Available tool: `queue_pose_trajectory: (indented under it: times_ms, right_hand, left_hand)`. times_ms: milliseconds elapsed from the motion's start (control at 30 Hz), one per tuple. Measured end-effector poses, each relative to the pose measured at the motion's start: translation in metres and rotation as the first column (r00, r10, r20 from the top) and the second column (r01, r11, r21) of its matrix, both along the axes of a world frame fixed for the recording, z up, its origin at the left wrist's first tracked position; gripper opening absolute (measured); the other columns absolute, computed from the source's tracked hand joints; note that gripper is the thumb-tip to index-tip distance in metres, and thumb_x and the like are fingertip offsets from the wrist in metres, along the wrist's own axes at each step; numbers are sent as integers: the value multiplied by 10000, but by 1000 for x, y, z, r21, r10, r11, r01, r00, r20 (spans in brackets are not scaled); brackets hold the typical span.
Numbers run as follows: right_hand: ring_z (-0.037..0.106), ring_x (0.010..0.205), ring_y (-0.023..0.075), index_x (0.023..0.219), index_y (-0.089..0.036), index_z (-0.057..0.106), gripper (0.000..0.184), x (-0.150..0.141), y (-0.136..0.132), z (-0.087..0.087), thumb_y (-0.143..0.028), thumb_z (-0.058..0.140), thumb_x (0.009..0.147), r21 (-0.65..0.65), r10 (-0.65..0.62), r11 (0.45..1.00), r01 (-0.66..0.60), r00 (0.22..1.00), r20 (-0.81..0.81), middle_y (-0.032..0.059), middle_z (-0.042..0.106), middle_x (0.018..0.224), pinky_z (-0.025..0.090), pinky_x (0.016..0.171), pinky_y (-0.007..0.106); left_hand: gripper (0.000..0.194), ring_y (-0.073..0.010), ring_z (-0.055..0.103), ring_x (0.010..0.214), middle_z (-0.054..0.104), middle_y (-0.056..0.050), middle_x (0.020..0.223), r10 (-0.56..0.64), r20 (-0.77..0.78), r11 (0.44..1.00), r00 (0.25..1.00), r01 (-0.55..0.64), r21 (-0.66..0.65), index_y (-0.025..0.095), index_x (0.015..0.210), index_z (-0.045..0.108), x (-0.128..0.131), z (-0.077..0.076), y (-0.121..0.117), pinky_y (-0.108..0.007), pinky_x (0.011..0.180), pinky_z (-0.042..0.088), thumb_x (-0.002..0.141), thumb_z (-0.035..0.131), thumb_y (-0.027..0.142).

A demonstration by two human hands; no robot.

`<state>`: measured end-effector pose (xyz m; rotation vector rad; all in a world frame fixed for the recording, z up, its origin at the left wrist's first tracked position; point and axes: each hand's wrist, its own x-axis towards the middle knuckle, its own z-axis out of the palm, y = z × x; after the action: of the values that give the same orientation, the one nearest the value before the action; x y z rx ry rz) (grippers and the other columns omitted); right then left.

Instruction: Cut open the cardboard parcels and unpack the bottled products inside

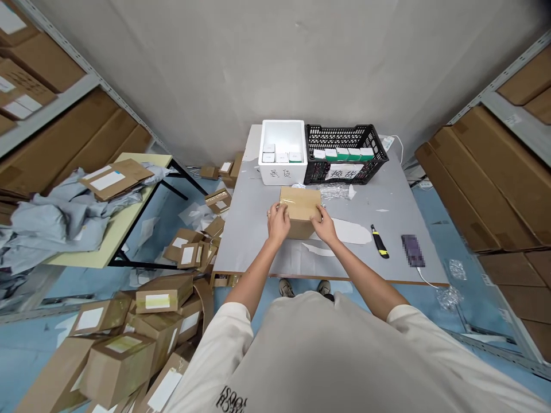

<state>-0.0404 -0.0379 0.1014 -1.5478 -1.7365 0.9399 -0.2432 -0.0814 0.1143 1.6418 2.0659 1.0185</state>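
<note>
A taped brown cardboard box (300,202) is on the grey table, between my two hands. My left hand (278,221) grips its left side, with the thumb near the top edge. On the right side, my right hand (324,225) holds it at the near corner. Behind the box stand a white foam box (283,172) with several small white boxes in it and a black plastic crate (316,172) with white and green boxes. A black and yellow utility knife (379,241) lies to the right.
A phone (413,250) with a white cable lies near the table's (253,241) right end. Crumpled clear plastic (334,191) is in front of the crate. Cardboard boxes (159,298) pile up on the floor at left, beside a yellowish table (129,215) with grey bags. Shelves of cartons flank both sides.
</note>
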Motion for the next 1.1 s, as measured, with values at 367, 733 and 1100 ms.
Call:
queue_pose_trajectory:
  times_ms: [367,733,1100]
  right_hand:
    - [583,1295,333,1484,-255,558,643,143,15,3,-372,615,854,91,-129,987,131,991,-20,74,622,1451,452,1143,528]
    - [551,1375,286,1525,-229,479,612,217,28,0,-508,500,981,78,-113,988,134,967,-230,119,589,1498,444,1154,491]
    - [576,1356,258,1374,-248,656,524,154,34,-9,-570,516,984,71,165,986,-150,943,-290,87,637,1446,409,1198,456]
  left_hand:
    - [247,-321,502,1338,507,-144,1373,-163,53,982,985,158,100,228,1176,682,124,-12,29,-492,1144,429,946,591,241]
    - [325,-310,502,1338,555,-120,1404,-257,-97,962,961,264,64,246,1216,655,203,-7,40,-494,1103,431,954,494,143]
    - [467,-336,504,1318,506,-136,1499,-338,-312,929,888,367,38,272,1492,498,176,22,21,-505,1089,433,1035,464,365]
